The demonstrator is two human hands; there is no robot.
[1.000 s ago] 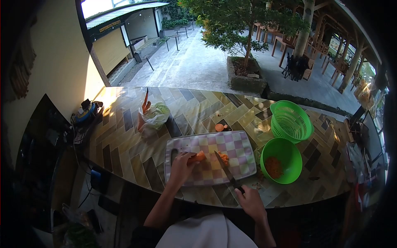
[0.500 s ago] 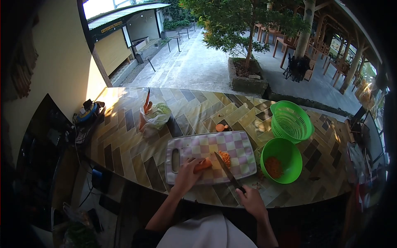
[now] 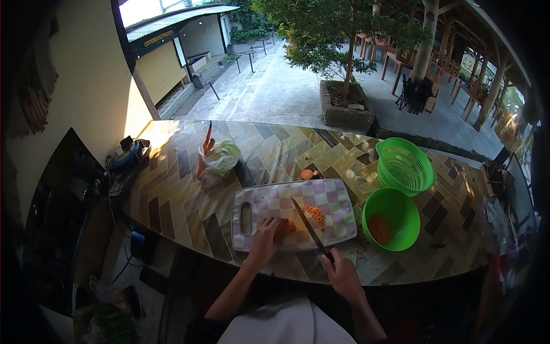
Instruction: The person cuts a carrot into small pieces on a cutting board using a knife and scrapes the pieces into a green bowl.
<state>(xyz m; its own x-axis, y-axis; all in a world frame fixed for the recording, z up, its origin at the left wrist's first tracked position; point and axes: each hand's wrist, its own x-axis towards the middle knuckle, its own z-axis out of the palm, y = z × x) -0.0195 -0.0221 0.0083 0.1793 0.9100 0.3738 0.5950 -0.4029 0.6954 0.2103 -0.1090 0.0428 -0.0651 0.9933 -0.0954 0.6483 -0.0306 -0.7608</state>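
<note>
A checked cutting board [image 3: 321,195] lies on the tiled counter in front of me. My left hand [image 3: 265,241] presses a piece of carrot [image 3: 288,225] against the board near its front edge. My right hand [image 3: 341,274] grips the handle of a knife [image 3: 308,226], whose blade slants across the board just right of the carrot piece. A small heap of diced carrot [image 3: 314,215] sits on the board beyond the blade.
A green bowl [image 3: 395,203] holding diced carrot stands right of the board, a green colander [image 3: 404,166] behind it. A plastic bag with carrots [image 3: 216,160] lies at the back left, carrot ends [image 3: 309,174] behind the board. A device with cables [image 3: 126,156] occupies the counter's left end.
My left hand has slid the carrot piece rightward along the board toward the blade. The knife has shifted slightly left and its tip has lifted farther over the board.
</note>
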